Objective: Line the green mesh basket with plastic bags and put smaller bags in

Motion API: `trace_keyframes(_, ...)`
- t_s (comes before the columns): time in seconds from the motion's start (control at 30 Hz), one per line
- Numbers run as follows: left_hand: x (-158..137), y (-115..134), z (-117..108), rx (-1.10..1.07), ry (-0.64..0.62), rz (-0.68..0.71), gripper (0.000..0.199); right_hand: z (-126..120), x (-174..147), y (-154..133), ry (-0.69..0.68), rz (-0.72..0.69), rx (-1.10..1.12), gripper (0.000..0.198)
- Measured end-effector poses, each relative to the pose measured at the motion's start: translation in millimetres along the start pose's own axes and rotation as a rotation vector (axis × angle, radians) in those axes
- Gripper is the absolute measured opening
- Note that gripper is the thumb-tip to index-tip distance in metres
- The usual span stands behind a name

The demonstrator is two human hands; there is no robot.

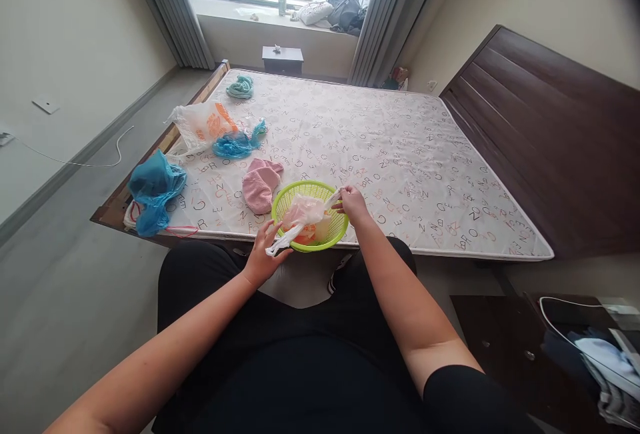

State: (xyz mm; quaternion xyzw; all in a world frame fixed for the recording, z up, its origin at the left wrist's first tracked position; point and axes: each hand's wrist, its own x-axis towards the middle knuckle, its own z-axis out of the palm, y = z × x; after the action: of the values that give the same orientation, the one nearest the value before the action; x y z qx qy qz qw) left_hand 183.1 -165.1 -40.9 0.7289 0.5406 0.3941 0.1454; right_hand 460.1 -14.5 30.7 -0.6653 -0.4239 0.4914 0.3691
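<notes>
A lime-green plastic basket [341, 233] sits at the near edge of the mattress, with a whitish plastic bag [307, 211] with orange print inside it. My right hand [351, 204] is closed at the basket's right rim, pinching one of the bag's handles. The bag's other handle hangs over the near left rim. Beside that handle is my left hand [261, 257], its fingers and thumb spread against the basket's left side. A pink cloth [261, 185] lies just left of the basket. What the bag contains is unclear.
On the patterned mattress [390, 154] lie blue plastic bags [156, 187], [235, 145], a white-and-orange bag [200, 124] and a teal cloth [241, 87]. A dark headboard [555, 127] stands right. A small nightstand [283, 57] is below the window.
</notes>
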Motion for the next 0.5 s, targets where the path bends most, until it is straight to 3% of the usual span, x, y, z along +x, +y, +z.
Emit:
trace_keyframes(0.07, 1.3, -1.5, 8.8, -0.017, 0.005, -0.065, 0.064, 0.5, -1.8, 4.6, 0.001, -0.043, 0.018, 0.014)
trace_keyframes(0.27, 14.0, -8.2, 24.1, -0.07, 0.03, -0.104, 0.024, -1.7, -0.5, 10.9, -0.019, -0.1, 0.053, 0.018)
trace_keyframes(0.5, 35.6, -8.7, 28.7, 0.087, 0.033, -0.056, 0.024, -4.4, 6.0, 5.7, -0.042, -0.085, 0.164, 0.015)
